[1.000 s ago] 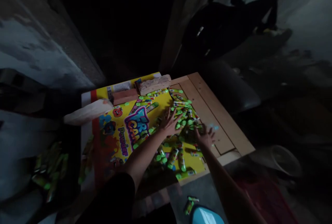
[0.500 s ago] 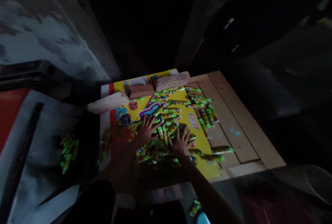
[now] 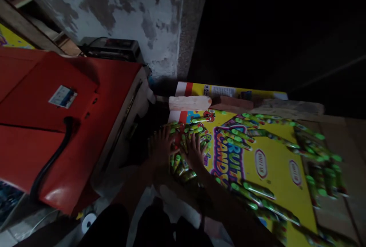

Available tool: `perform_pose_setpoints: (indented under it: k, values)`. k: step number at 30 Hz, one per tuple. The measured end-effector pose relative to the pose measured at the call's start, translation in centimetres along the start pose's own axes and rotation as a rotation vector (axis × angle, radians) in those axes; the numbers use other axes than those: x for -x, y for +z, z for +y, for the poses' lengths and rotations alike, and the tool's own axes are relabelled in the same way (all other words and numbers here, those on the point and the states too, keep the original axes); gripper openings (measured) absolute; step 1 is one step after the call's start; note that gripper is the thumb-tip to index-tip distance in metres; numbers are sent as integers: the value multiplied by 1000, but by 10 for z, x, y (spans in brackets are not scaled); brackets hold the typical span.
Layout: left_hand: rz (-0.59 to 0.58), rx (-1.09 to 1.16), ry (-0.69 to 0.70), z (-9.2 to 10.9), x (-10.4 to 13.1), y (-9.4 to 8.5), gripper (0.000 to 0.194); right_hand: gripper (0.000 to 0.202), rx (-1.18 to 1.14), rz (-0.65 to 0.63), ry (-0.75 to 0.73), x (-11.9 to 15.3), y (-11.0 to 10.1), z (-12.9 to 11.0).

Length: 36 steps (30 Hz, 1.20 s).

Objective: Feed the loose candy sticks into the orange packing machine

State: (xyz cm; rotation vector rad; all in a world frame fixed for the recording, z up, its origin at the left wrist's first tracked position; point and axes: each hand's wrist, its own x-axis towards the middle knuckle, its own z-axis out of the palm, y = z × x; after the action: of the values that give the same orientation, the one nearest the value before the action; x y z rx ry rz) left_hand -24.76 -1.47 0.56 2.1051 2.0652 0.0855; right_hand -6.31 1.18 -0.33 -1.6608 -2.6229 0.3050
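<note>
My left hand (image 3: 161, 146) is at the left edge of a yellow printed cardboard sheet (image 3: 274, 155), its fingers spread. Close beside it, my right hand (image 3: 196, 151) lies with fingers apart against a cluster of small candy tubes (image 3: 177, 161) with green caps. The tubes bunch between and around both hands; some are hidden under the palms. Other green-capped tubes (image 3: 260, 190) lie scattered on the sheet to the right. Dim light blurs the left fingertips.
A red machine (image 3: 114, 83) with a black hose (image 3: 54, 163) stands at left. Wooden blocks (image 3: 190, 103) line the sheet's far edge. Beneath the sheet, a wooden board (image 3: 337, 136) extends right. A dark gap lies between machine and sheet. A peeling wall (image 3: 137, 10) rises behind.
The view has swung left, bringing the red machine into sight. Both hands have moved left across the sheet, and the tubes near them now lie bunched at its left edge.
</note>
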Motion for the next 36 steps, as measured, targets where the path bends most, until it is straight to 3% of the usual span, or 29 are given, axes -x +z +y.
perform_pose_setpoints:
  k: [6, 8, 14, 17, 20, 22, 26, 28, 30, 32, 36]
  values:
    - [23, -20, -108, -23, 9, 11, 80, 62, 16, 45, -60, -7, 16, -14]
    - [27, -10, -112, -22, 9, 15, 74, 55, 11, 20, -160, -6, 18, -13]
    - [71, 26, -278, -10, -6, 22, 58, 56, 27, -67, -273, 1, 9, 1]
    - [90, 10, -332, -8, -12, 23, 59, 59, 41, 12, -142, 2, 6, 14]
    - [54, -12, -212, -7, -9, 22, 59, 59, 49, 57, -20, -3, 8, 16]
    - [27, -29, -193, -4, -2, 20, 59, 57, 25, 28, -59, -9, 10, 9]
    - [44, -48, -321, 5, 16, 14, 67, 58, -41, -15, -164, -24, 7, -4]
    - [40, -24, -150, 9, 25, 11, 72, 60, -46, 22, -123, -36, 5, -2]
    - [-8, 11, 149, 13, 31, 10, 75, 61, -40, 56, -70, -52, 3, 1]
    - [-74, 30, 372, 13, 32, 11, 74, 59, -42, 30, -117, -68, 1, 5]
    - [-142, 20, 462, -4, 18, 14, 68, 54, -78, -25, -325, -83, -2, 18]
